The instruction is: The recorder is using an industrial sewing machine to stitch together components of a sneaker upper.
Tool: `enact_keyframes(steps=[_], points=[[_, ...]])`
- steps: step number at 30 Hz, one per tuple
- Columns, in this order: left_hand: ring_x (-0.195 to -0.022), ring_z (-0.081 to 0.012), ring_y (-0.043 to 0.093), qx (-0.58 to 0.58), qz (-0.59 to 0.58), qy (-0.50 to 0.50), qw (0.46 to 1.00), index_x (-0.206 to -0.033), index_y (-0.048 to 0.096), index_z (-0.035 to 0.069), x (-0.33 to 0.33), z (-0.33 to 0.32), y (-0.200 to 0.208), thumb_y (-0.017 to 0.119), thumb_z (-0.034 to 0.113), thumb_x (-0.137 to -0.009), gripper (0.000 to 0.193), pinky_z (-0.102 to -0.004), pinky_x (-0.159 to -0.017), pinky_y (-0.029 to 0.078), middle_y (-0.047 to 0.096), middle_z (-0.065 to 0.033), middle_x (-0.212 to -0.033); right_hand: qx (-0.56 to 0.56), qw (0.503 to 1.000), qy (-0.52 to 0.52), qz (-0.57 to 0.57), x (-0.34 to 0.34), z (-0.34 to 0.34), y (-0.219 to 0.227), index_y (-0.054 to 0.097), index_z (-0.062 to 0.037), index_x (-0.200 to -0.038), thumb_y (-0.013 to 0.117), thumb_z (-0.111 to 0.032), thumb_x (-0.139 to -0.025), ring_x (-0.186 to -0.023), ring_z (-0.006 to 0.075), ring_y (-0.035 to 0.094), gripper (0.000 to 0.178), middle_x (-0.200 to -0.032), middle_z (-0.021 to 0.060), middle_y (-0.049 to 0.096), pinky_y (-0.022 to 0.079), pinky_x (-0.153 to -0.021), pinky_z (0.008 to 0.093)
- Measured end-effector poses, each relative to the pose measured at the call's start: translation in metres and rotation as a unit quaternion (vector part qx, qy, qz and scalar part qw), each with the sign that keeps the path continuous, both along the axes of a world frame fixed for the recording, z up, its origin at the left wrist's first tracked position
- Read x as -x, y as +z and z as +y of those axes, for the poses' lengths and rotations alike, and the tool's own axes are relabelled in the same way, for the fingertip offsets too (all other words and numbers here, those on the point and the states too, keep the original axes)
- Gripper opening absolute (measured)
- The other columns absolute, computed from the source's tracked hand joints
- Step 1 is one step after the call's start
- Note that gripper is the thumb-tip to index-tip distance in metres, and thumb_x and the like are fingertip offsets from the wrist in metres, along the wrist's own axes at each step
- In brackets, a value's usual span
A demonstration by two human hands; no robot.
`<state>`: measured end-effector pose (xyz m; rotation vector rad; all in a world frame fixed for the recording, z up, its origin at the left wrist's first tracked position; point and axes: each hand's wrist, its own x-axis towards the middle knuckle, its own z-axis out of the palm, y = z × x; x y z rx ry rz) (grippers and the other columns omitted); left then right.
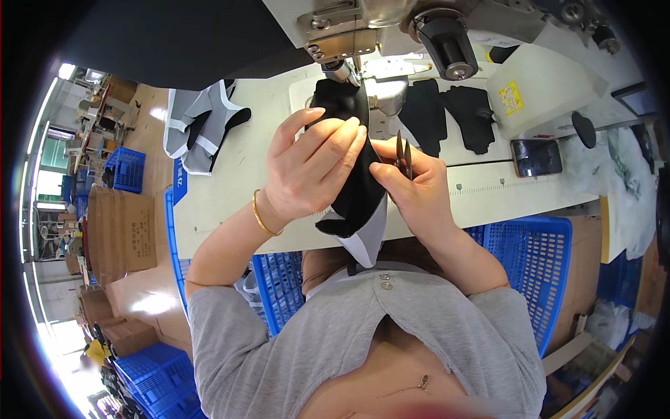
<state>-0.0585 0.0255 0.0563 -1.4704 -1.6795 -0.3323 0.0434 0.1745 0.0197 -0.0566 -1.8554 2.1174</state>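
Note:
A black fabric piece (359, 185) hangs from under the sewing machine's needle area (352, 73) toward me, with a light grey-white panel (366, 241) at its lower end. My left hand (310, 160) is closed on the left side of the fabric, its fingers bent together over the cloth. On the other side, my right hand (415, 181) pinches the fabric's right edge between thumb and finger. Tucked in that same hand are dark thread snips (403, 155), their two points up and slightly apart. The fingertips of my left hand hide part of the cloth.
Grey and black cut pieces (202, 126) lie at the table's left. Two black fabric pieces (447, 115) lie right of the needle, near a phone (536, 158). Blue baskets (534, 258) stand below the table edge. The machine head (447, 42) overhangs the far side.

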Motion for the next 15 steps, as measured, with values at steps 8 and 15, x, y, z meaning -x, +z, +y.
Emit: enact_keyframes(steps=[8,15], points=[[-0.089,-0.0218,0.07,0.011,-0.004,-0.004,1.0,-0.088,0.072,-0.001,-0.004,-0.004,0.007,0.065,0.004,-0.071,0.02,-0.0376,-0.091,0.051,0.072,-0.01,-0.097,-0.009,1.0,-0.006,-0.004,-0.005,-0.006,0.004,0.065,0.0075,-0.107,0.063,-0.003,-0.085,-0.073,0.0059,0.049,0.025,-0.078,0.0018,0.054,0.04,-0.062,0.0228],[-0.09,-0.0234,0.069,0.029,-0.035,-0.017,0.999,-0.092,0.07,-0.004,0.002,-0.009,0.011,0.064,0.003,-0.072,0.023,-0.039,-0.091,0.052,0.071,-0.0127,-0.098,0.0,1.0,-0.005,0.012,0.0,-0.01,0.009,0.064,0.0089,-0.107,0.063,-0.004,-0.085,-0.072,0.0064,0.048,0.026,-0.076,0.0021,0.053,0.04,-0.061,0.0233]])
